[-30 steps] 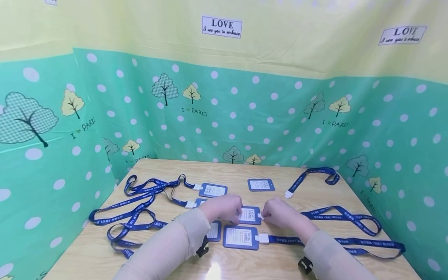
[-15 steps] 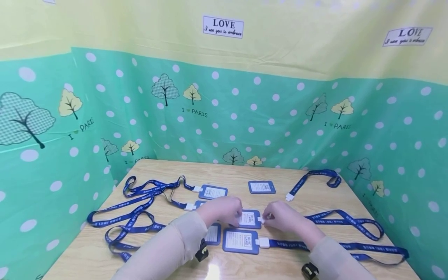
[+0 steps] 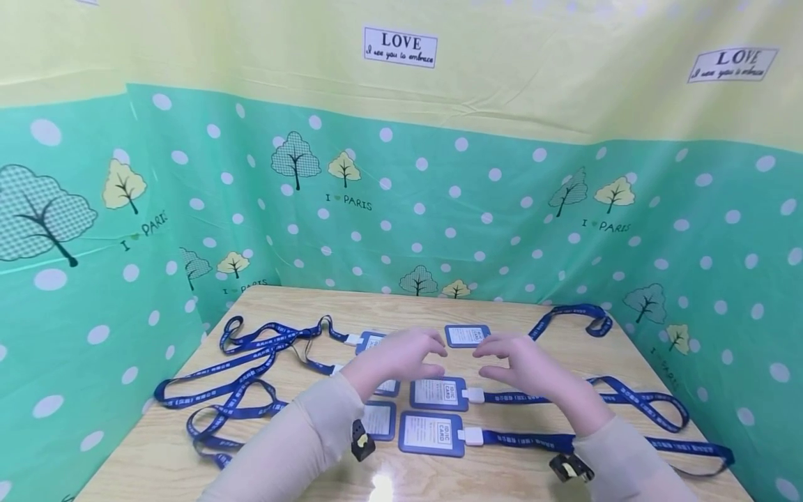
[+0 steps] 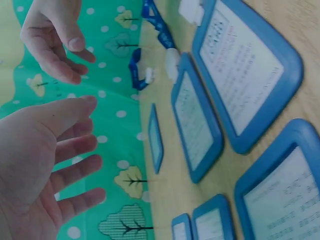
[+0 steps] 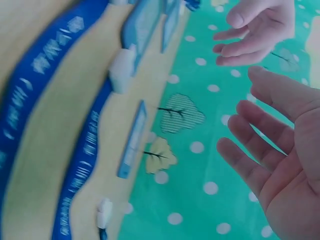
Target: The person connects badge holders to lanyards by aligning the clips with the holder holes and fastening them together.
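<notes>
My left hand (image 3: 408, 355) hovers above the table, fingers spread and holding nothing, partly covering the back-left badge holder (image 3: 371, 341). Facing it, my right hand (image 3: 517, 359) is also raised, its fingers relaxed. Below and between them lies a blue badge holder (image 3: 438, 394), joined by a white clip (image 3: 475, 395) to a blue lanyard (image 3: 517, 399). Closer to me is another holder (image 3: 431, 434) with its clip and lanyard attached. Just behind my right fingertips lies a loose holder (image 3: 465, 335); the end of the lanyard (image 3: 574, 310) near it is hidden by this hand.
On the left, more badge holders (image 3: 380, 420) lie in a column, their blue lanyards (image 3: 235, 380) looped and overlapping toward the left edge. A polka-dot curtain (image 3: 426, 209) stands behind the wooden table (image 3: 351, 307) and along both sides.
Earlier my left hand held the middle right-hand badge holder and my right hand pinched its white clip. Both hands have let go and lifted up and away; holder and clip now lie joined.
</notes>
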A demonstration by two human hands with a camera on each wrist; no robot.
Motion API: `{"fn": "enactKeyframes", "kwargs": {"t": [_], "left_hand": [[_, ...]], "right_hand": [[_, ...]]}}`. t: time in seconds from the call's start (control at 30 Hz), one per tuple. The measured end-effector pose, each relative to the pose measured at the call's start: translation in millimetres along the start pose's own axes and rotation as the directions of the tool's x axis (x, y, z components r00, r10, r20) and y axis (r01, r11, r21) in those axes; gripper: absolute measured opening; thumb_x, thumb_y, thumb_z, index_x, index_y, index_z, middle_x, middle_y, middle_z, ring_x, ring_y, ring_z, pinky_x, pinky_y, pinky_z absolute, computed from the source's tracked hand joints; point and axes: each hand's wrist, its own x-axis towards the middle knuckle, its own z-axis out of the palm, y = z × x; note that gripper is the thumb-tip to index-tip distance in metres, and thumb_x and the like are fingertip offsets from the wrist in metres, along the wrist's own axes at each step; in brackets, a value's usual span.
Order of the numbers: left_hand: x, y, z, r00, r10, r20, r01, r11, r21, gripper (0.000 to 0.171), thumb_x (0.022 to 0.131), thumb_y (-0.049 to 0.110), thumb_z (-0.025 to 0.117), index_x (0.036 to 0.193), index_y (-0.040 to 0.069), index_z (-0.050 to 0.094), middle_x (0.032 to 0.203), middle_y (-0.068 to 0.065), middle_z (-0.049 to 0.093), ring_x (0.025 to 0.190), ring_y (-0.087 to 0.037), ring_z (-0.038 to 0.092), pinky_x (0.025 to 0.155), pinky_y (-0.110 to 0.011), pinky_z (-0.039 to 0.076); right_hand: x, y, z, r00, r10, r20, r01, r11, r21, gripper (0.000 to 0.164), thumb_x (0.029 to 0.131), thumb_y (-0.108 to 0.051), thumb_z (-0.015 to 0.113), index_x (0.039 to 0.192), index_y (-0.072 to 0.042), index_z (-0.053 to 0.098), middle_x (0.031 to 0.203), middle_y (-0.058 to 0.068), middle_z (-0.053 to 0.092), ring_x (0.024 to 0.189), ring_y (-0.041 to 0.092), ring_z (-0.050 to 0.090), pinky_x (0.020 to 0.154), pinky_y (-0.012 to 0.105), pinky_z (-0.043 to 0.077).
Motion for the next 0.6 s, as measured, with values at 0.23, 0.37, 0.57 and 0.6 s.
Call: {"fn": "enactKeyframes", "kwargs": {"t": [0.23, 0.37, 0.57, 0.6], "left_hand": [[-1.4, 1.9, -16.1, 0.987, 0.016, -0.159, -0.014, 1.000, 0.018, 0.043, 0.097, 0.042, 0.069, 0.134, 0.019, 0.068, 0.145, 0.001, 0.055, 0.131, -0.020, 0.053, 0.108, -0.038, 0.047], [0.1, 5.2, -21.4, 0.968, 0.014, -0.252, -0.007, 1.000, 0.027, 0.051, 0.097, 0.042, 0.068, 0.141, 0.017, 0.062, 0.150, -0.002, 0.051, 0.137, -0.022, 0.048, 0.112, -0.039, 0.043], [6.1, 10.9, -23.4, 0.943, -0.018, -0.334, 0.014, 1.000, -0.016, 0.059, 0.096, 0.042, 0.070, 0.146, 0.015, 0.055, 0.151, -0.003, 0.049, 0.139, -0.022, 0.045, 0.114, -0.039, 0.041], [6.9, 11.9, -23.3, 0.940, -0.028, -0.340, 0.019, 0.999, -0.030, 0.060, 0.096, 0.042, 0.070, 0.147, 0.014, 0.055, 0.150, -0.003, 0.049, 0.139, -0.022, 0.045, 0.114, -0.039, 0.041]], "right_hand": [[1.4, -1.3, -21.4, 0.993, -0.046, -0.110, 0.047, 0.999, 0.003, 0.034, 0.090, -0.016, 0.080, 0.123, -0.015, 0.074, 0.127, 0.008, 0.069, 0.117, 0.033, 0.064, 0.089, 0.048, 0.059], [3.6, 1.1, -30.2, 0.985, -0.058, -0.163, 0.059, 0.998, 0.002, 0.049, 0.088, -0.015, 0.082, 0.135, -0.013, 0.067, 0.136, 0.012, 0.063, 0.116, 0.037, 0.064, 0.084, 0.046, 0.061], [8.0, 12.0, -36.6, 0.958, -0.072, -0.276, 0.075, 0.997, 0.000, 0.063, 0.085, -0.006, 0.083, 0.143, -0.011, 0.058, 0.140, 0.015, 0.059, 0.120, 0.038, 0.061, 0.090, 0.050, 0.058], [8.6, 14.6, -37.2, 0.955, -0.070, -0.289, 0.073, 0.997, 0.003, 0.064, 0.085, -0.006, 0.082, 0.144, -0.010, 0.057, 0.140, 0.014, 0.059, 0.121, 0.037, 0.060, 0.091, 0.051, 0.058]]}}
